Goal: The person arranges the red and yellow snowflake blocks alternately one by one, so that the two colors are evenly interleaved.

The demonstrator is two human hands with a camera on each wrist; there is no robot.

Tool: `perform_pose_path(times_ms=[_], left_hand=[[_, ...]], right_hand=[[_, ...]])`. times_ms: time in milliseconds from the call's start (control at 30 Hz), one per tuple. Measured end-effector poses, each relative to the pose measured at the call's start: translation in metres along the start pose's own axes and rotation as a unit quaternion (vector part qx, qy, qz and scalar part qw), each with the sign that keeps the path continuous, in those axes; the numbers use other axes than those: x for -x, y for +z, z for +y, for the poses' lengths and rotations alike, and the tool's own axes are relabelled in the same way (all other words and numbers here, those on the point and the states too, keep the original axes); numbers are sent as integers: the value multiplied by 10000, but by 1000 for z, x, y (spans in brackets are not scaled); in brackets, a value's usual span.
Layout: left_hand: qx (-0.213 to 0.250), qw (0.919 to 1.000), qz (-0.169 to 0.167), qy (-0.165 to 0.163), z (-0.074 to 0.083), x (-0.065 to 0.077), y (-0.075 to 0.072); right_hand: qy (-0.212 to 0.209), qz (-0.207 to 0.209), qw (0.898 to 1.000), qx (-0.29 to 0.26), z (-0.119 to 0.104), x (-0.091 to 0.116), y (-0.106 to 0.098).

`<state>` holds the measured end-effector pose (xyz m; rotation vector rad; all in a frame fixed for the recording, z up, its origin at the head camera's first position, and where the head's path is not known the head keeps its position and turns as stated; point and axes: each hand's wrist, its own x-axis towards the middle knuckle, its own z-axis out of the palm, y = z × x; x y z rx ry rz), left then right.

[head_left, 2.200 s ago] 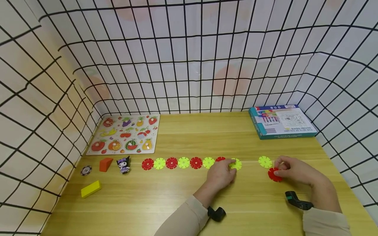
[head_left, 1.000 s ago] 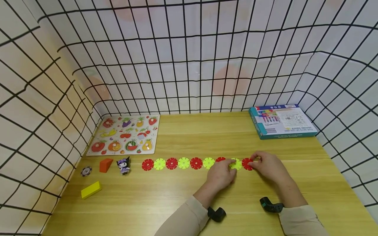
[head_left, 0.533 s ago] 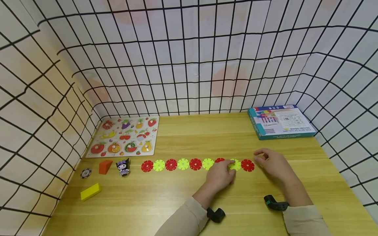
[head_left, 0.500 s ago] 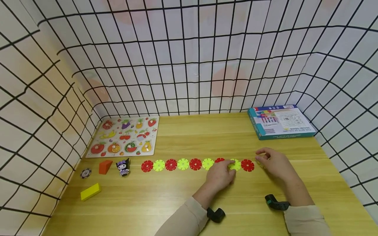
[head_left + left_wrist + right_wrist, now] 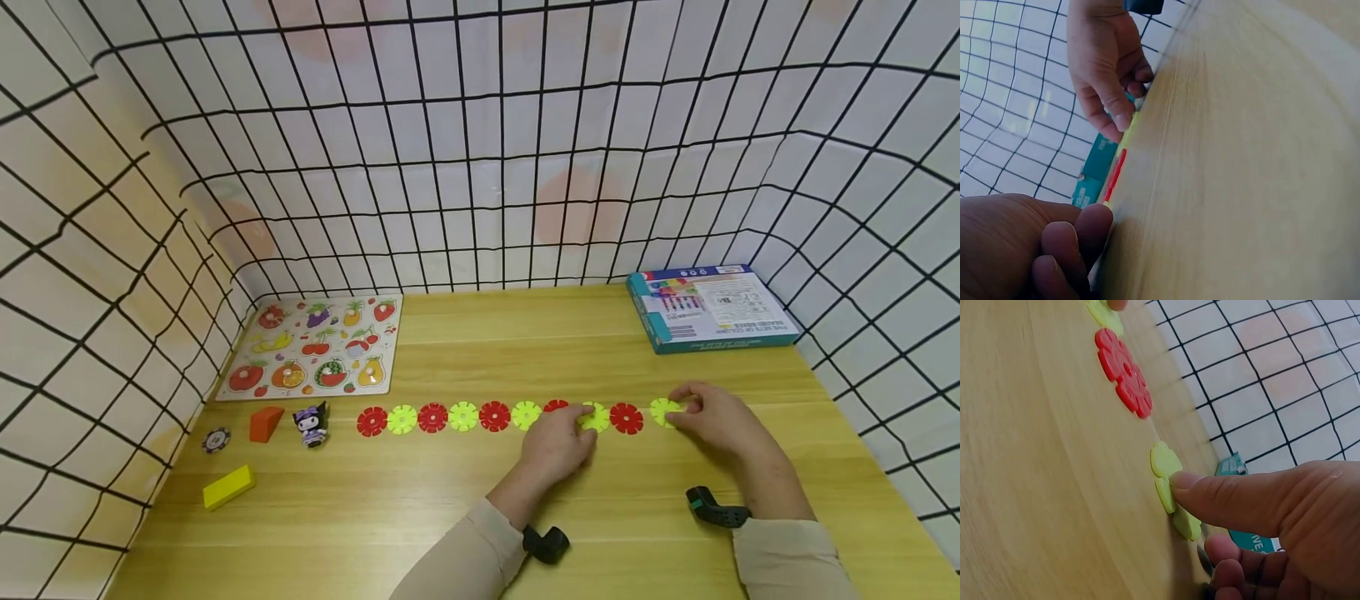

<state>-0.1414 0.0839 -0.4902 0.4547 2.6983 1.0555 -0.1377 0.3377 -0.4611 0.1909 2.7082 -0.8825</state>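
A row of red and yellow-green notched flower discs runs across the wooden table (image 5: 480, 508), one red disc (image 5: 494, 416) lying mid-row. My left hand (image 5: 551, 446) holds the yellow-green disc (image 5: 596, 417) near the row's right end between index finger and thumb, and partly covers a red disc (image 5: 556, 406). Just right of it lies a red disc (image 5: 626, 418), untouched. Further right, my right hand (image 5: 720, 421) pinches another yellow-green disc (image 5: 663, 411), a small gap from that red one. The right wrist view shows the thumb on this disc (image 5: 1165, 461), which is tilted.
A fruit puzzle board (image 5: 311, 346) lies at the back left. In front of it are a poker chip (image 5: 216, 440), an orange block (image 5: 265, 424), a small figurine (image 5: 311, 423) and a yellow block (image 5: 228, 487). At the back right is a flat box (image 5: 712, 308). Black wire mesh surrounds the table.
My right hand brought the red disc to the row's end and let it go. It then moved slightly right, now pinching the yellow-green disc. The left hand has stayed put.
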Motion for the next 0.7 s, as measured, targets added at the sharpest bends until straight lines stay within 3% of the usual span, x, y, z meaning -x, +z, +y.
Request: perform_pose_path(times_ms=[267, 433, 700], left_hand=[[276, 9996, -63, -16, -7, 0, -2], [656, 9975, -209, 171, -11, 4, -3], [1701, 9804, -713, 691, -27, 20, -18]], right_hand=[[36, -232, 9997, -88, -7, -6, 5], [22, -294, 9996, -29, -6, -7, 2], [161, -387, 9991, 45, 1, -4, 0]])
